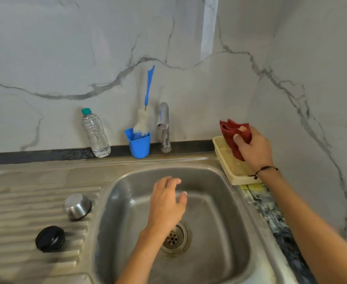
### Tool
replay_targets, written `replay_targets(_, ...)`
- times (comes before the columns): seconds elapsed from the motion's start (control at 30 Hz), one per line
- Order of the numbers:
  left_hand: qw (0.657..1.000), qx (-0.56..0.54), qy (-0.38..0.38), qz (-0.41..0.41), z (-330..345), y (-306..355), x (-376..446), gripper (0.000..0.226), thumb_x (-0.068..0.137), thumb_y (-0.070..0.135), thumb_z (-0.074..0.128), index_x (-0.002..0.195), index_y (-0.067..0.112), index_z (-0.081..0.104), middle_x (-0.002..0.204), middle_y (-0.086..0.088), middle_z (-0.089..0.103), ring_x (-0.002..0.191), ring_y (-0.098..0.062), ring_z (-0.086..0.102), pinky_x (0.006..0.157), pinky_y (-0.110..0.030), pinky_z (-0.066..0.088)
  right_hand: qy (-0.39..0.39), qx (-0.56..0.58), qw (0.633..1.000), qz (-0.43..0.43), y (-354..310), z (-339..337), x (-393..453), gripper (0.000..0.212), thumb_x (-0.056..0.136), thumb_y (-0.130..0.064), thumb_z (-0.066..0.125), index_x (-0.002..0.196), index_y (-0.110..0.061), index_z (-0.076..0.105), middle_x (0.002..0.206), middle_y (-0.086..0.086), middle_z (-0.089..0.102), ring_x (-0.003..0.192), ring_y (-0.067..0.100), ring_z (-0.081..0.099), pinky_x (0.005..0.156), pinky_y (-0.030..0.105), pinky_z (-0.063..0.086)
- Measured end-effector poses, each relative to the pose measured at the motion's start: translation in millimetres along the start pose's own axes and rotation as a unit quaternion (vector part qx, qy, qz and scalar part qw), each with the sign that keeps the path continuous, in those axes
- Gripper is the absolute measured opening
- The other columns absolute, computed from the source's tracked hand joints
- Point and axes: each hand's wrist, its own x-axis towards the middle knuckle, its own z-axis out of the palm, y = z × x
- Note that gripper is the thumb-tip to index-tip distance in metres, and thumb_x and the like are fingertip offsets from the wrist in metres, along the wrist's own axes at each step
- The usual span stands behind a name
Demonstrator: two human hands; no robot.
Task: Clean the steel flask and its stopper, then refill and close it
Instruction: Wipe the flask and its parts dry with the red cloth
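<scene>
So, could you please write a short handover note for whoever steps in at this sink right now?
Hands: right hand grips a red scrub cloth above the cream tray at the sink's right edge; left hand is open and holds nothing, over the sink basin.
Things: steel cup lid upside down and black stopper sit on the drainboard. Bottle brush stands in the blue cup, water bottle beside it. The flask body is not in view.
Done: flask opened.
Left: scrubbing, rinsing, refilling, closing. Tap shows no running water.

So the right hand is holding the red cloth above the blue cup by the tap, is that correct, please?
Not quite: in the head view the right hand holds the red cloth above the cream plastic basket, not the blue cup.
</scene>
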Motion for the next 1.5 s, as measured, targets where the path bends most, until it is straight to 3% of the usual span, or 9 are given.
replay_targets(0.17, 0.979, -0.013, 0.203, 0.029, -47.4, -12.9, -40.3, 0.037, 0.086, 0.025, 0.051, 0.12, 0.01, 0.056, 0.109, -0.01, 0.064, 0.105, -0.014, 0.047, 0.093, -0.028, 0.039, -0.141, 0.51, 0.84, 0.123, -76.0, 35.7, -86.1, 0.027, 0.091, -0.008, 0.054, 0.112, -0.023, 0.062, 0.11, -0.006, 0.068, 0.104, 0.013, 0.063, 0.094, 0.032, 0.047)
replay_targets(0.3, 0.953, 0.086, 0.277, 0.086, -117.4, -19.7, -88.2, 0.04, 0.086, 0.027, 0.05, 0.124, 0.015, 0.049, 0.104, -0.008, 0.065, 0.093, -0.02, 0.053, 0.085, -0.034, 0.043, -0.276, 0.582, 0.735, 0.215, -119.3, 76.2, -166.3, 0.034, 0.093, -0.009, 0.049, 0.127, -0.016, 0.053, 0.123, 0.008, 0.062, 0.11, 0.02, 0.061, 0.097, 0.037, 0.047)
replay_targets(0.5, 0.813, 0.168, 0.541, 0.135, -208.3, -31.9, -163.3, 0.039, 0.086, 0.026, 0.063, 0.117, 0.006, 0.051, 0.115, -0.012, 0.054, 0.108, -0.025, 0.052, 0.098, -0.038, 0.043, -0.358, 0.642, 0.64, 0.223, -186.7, 105.5, -253.0, 0.041, 0.093, -0.009, 0.047, 0.133, -0.02, 0.05, 0.124, 0.002, 0.062, 0.113, 0.018, 0.06, 0.098, 0.038, 0.044)
replay_targets(0.7, 0.814, -0.008, 0.58, -0.031, -211.8, -115.9, -201.9, 0.091, 0.077, 0.06, 0.065, 0.133, -0.003, 0.03, 0.134, -0.023, 0.037, 0.128, -0.033, 0.039, 0.11, -0.043, 0.033, -0.366, 0.622, 0.654, 0.228, -224.1, 110.2, -285.8, 0.036, 0.091, -0.01, 0.05, 0.125, -0.023, 0.055, 0.116, 0.001, 0.067, 0.105, 0.016, 0.064, 0.086, 0.033, 0.052)
replay_targets(0.83, 0.876, -0.21, 0.407, -0.149, -197.0, -167.2, -216.9, 0.115, 0.054, 0.081, 0.066, 0.143, 0.042, 0.003, 0.153, 0.0, 0.021, 0.139, 0.001, 0.022, 0.107, -0.007, 0.02, -0.325, 0.603, 0.687, 0.244, -240.0, 124.6, -299.0, 0.028, 0.092, -0.009, 0.05, 0.107, -0.03, 0.061, 0.111, -0.003, 0.069, 0.103, 0.016, 0.065, 0.085, 0.034, 0.052)
replay_targets(0.93, 0.899, -0.258, 0.298, -0.192, -196.0, -189.7, -213.7, 0.123, 0.047, 0.066, 0.077, 0.132, 0.06, -0.01, 0.149, 0.014, 0.019, 0.134, 0.005, 0.024, 0.104, -0.02, 0.025, -0.295, 0.602, 0.697, 0.256, -246.3, 132.7, -306.6, 0.029, 0.092, -0.01, 0.049, 0.106, -0.032, 0.061, 0.113, -0.002, 0.068, 0.103, 0.016, 0.065, 0.081, 0.031, 0.055)
replay_targets(1.1, 0.903, -0.267, 0.269, -0.202, -196.9, -205.3, -197.2, 0.082, 0.065, 0.019, 0.087, 0.116, 0.049, 0.03, 0.116, 0.015, 0.051, 0.097, 0.008, 0.055, 0.07, -0.004, 0.044, -0.257, 0.599, 0.705, 0.279, -247.7, 139.0, -318.4, 0.032, 0.093, -0.011, 0.049, 0.118, -0.028, 0.059, 0.115, 0.0, 0.067, 0.105, 0.019, 0.065, 0.089, 0.039, 0.052)
replay_targets(1.33, 0.858, -0.445, 0.213, -0.146, -205.6, -168.2, -149.5, 0.076, 0.052, 0.051, 0.073, 0.121, 0.045, 0.041, 0.109, 0.01, 0.064, 0.092, 0.002, 0.064, 0.07, -0.015, 0.051, -0.216, 0.589, 0.732, 0.267, -235.8, 107.1, -297.4, 0.029, 0.091, -0.009, 0.049, 0.105, -0.029, 0.065, 0.107, -0.002, 0.071, 0.098, 0.017, 0.067, 0.088, 0.038, 0.048)
replay_targets(1.5, 0.739, -0.635, 0.152, -0.169, -165.1, -118.5, -84.8, 0.061, 0.067, 0.034, 0.077, 0.122, 0.019, 0.056, 0.1, -0.007, 0.071, 0.088, -0.021, 0.069, 0.069, -0.034, 0.055, -0.131, 0.597, 0.771, 0.181, -225.3, 67.5, -235.1, 0.03, 0.087, -0.005, 0.055, 0.106, -0.027, 0.063, 0.109, 0.002, 0.07, 0.104, 0.019, 0.064, 0.098, 0.043, 0.045)
